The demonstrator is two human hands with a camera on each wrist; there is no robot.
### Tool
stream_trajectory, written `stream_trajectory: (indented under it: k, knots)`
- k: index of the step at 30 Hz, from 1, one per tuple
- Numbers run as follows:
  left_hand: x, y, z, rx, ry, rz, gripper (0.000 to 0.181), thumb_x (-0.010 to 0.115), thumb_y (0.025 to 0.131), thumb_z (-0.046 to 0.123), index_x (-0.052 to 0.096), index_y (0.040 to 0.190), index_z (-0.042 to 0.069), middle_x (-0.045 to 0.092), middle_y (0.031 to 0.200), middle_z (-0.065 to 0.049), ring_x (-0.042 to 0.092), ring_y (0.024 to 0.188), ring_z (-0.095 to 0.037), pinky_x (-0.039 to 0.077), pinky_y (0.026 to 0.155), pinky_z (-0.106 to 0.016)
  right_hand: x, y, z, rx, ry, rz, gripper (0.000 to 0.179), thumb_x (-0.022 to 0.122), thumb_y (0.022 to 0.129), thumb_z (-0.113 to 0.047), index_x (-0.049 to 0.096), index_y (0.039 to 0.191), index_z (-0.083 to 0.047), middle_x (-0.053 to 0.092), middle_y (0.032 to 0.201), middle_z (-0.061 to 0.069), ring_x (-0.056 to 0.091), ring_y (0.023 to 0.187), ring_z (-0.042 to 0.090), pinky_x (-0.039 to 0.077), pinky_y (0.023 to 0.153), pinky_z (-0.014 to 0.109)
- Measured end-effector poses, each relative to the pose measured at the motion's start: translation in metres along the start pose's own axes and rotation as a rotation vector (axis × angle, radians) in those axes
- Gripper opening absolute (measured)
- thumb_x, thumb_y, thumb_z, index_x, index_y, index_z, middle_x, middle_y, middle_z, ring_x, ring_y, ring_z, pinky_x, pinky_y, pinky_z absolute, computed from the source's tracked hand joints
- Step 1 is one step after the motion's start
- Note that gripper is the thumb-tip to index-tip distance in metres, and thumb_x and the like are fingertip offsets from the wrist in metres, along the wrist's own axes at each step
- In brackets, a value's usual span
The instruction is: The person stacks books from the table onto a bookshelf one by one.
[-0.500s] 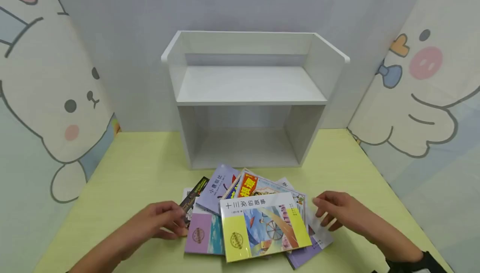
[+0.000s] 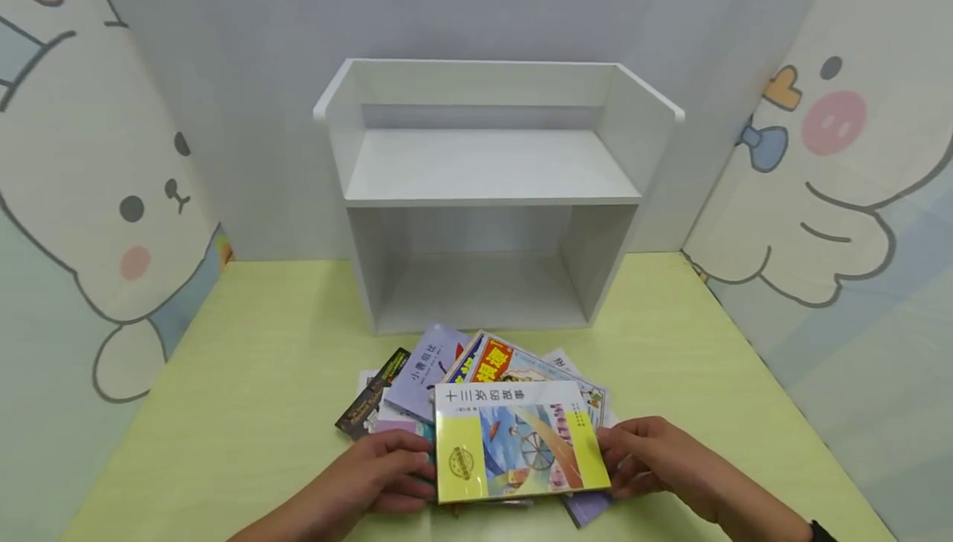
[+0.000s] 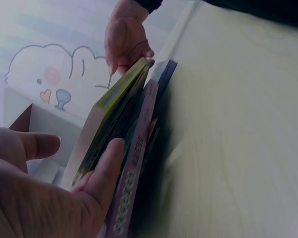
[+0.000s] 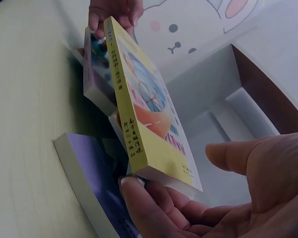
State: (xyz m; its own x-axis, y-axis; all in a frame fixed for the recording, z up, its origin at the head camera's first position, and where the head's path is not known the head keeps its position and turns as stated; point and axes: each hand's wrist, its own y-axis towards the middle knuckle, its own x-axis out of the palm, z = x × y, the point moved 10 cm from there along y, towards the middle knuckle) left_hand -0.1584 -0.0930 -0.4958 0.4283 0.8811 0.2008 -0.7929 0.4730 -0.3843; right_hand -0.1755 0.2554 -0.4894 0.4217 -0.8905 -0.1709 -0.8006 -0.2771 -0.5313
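Yellow-covered, the top book (image 2: 523,453) is now flanked: left hand (image 2: 387,472) and right hand (image 2: 655,459) have moved in — thumbs spread, nothing pinched.

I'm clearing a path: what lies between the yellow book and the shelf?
In the head view, a red-labelled book and part of a lilac book lie between the yellow book and shelf.

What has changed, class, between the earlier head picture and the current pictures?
The left hand moved inward to the left edge of the yellow-and-white Ferris-wheel book, uncovering more of the black book. The right hand also moved inward and now touches the Ferris-wheel book's right end. That book turned slightly, its lower edge more level. The lilac book and white two-tier shelf look unmoved.
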Motion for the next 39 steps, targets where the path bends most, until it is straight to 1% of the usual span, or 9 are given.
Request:
stream_trajectory:
  k: [4, 10, 13, 16, 19, 23, 28, 34, 39]
  knots:
    - [0.007, 0.006, 0.002, 0.032, -0.003, 0.008, 0.028, 0.067, 0.107, 0.011, 0.063, 0.127, -0.009, 0.079, 0.111, -0.016, 0.079, 0.095, -0.026, 0.067, 0.086, -0.043, 0.006, -0.001, -0.006, -0.014, 0.01, -0.002, 0.038, 0.063, 0.113, -0.035, 0.072, 0.106, 0.002, 0.07, 0.093, 0.008, 0.068, 0.086, 0.021, 0.066, 0.077, 0.038]
    - [0.006, 0.008, 0.003, 0.049, 0.012, 0.034, 0.015, 0.068, 0.104, 0.004, 0.061, 0.115, -0.004, 0.078, 0.101, -0.011, 0.076, 0.089, -0.022, 0.067, 0.08, -0.036, 0.009, -0.005, -0.015, -0.044, 0.017, 0.068, 0.031, 0.067, 0.111, -0.029, 0.067, 0.111, 0.001, 0.069, 0.1, 0.007, 0.066, 0.092, 0.022, 0.064, 0.077, 0.04]
    - [0.005, 0.006, 0.003, 0.048, 0.004, 0.024, 0.014, 0.067, 0.104, 0.005, 0.06, 0.115, -0.003, 0.078, 0.103, -0.012, 0.076, 0.09, -0.022, 0.067, 0.08, -0.036, 0.009, -0.009, -0.019, -0.063, 0.053, 0.092, 0.027, 0.069, 0.11, -0.025, 0.065, 0.113, 0.002, 0.068, 0.097, 0.005, 0.065, 0.09, 0.021, 0.064, 0.074, 0.039]
    - [0.004, 0.003, 0.007, 0.052, -0.001, 0.015, 0.015, 0.066, 0.105, 0.006, 0.059, 0.116, -0.002, 0.077, 0.106, -0.012, 0.076, 0.092, -0.022, 0.067, 0.081, -0.037, 0.011, -0.011, -0.025, -0.097, 0.106, 0.083, 0.025, 0.071, 0.109, -0.022, 0.064, 0.11, 0.002, 0.07, 0.094, 0.005, 0.068, 0.085, 0.02, 0.065, 0.073, 0.037]
    - [0.001, 0.0, 0.015, 0.056, -0.003, 0.018, 0.018, 0.066, 0.106, 0.007, 0.058, 0.119, -0.002, 0.076, 0.108, -0.012, 0.077, 0.094, -0.023, 0.067, 0.083, -0.038, 0.014, -0.011, -0.032, -0.127, 0.149, 0.075, 0.027, 0.072, 0.108, -0.021, 0.063, 0.11, 0.004, 0.07, 0.096, 0.007, 0.072, 0.084, 0.02, 0.066, 0.075, 0.037]
    - [-0.003, -0.008, 0.029, 0.049, 0.006, 0.03, 0.024, 0.066, 0.107, 0.011, 0.057, 0.124, -0.003, 0.074, 0.11, -0.014, 0.077, 0.097, -0.026, 0.066, 0.084, -0.041, 0.015, -0.013, -0.045, -0.159, 0.161, 0.082, 0.029, 0.072, 0.108, -0.021, 0.062, 0.114, 0.006, 0.07, 0.1, 0.008, 0.074, 0.088, 0.021, 0.066, 0.077, 0.039]
    - [-0.009, -0.017, 0.059, 0.083, 0.048, 0.043, 0.025, 0.065, 0.108, 0.014, 0.056, 0.125, -0.002, 0.074, 0.11, -0.015, 0.075, 0.097, -0.026, 0.065, 0.083, -0.04, 0.014, -0.02, -0.072, -0.233, 0.121, 0.094, 0.026, 0.071, 0.109, -0.019, 0.061, 0.115, 0.004, 0.067, 0.097, 0.006, 0.071, 0.083, 0.019, 0.066, 0.078, 0.041]
    - [-0.016, -0.028, 0.112, 0.174, 0.127, 0.065, 0.03, 0.065, 0.11, 0.017, 0.055, 0.129, -0.005, 0.071, 0.11, -0.016, 0.072, 0.097, -0.027, 0.065, 0.086, -0.037, 0.007, -0.032, -0.116, -0.342, 0.111, 0.126, 0.025, 0.072, 0.108, -0.017, 0.06, 0.113, 0.004, 0.066, 0.094, 0.005, 0.068, 0.079, 0.016, 0.066, 0.08, 0.041]
    - [-0.018, -0.036, 0.157, 0.249, 0.172, 0.091, 0.035, 0.065, 0.111, 0.017, 0.054, 0.132, -0.008, 0.07, 0.117, -0.019, 0.072, 0.101, -0.028, 0.064, 0.088, -0.036, -0.003, -0.04, -0.153, -0.404, 0.113, 0.158, 0.026, 0.071, 0.109, -0.015, 0.06, 0.115, 0.007, 0.071, 0.097, 0.007, 0.07, 0.079, 0.015, 0.066, 0.079, 0.037]
